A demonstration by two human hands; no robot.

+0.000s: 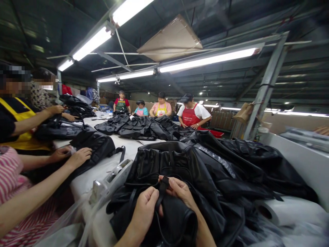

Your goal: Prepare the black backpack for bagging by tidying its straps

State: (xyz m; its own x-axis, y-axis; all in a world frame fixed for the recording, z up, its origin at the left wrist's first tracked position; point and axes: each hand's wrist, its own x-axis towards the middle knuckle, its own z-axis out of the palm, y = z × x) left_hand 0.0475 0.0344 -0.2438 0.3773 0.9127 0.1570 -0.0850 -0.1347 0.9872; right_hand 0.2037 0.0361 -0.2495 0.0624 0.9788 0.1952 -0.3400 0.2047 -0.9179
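Note:
Right before me lies a black leather-look bag (180,164), its soft panels bunched up on the table. A dark strap (163,188) runs between my two hands. My left hand (146,206) is closed on the strap's lower stretch, thumb on top. With thumb and fingertips pinched together, my right hand (179,189) grips the same strap near its upper end. Below my hands a black flap (180,216) of the bag hangs toward me. The fingers under the strap are partly hidden.
A white tape dispenser-like device (113,178) stands left of the bag. Right lies a white plastic roll (290,211). More black bags (144,127) cover the white table (102,156). At left, a co-worker's hands (77,157) handle another bag; several people stand beyond.

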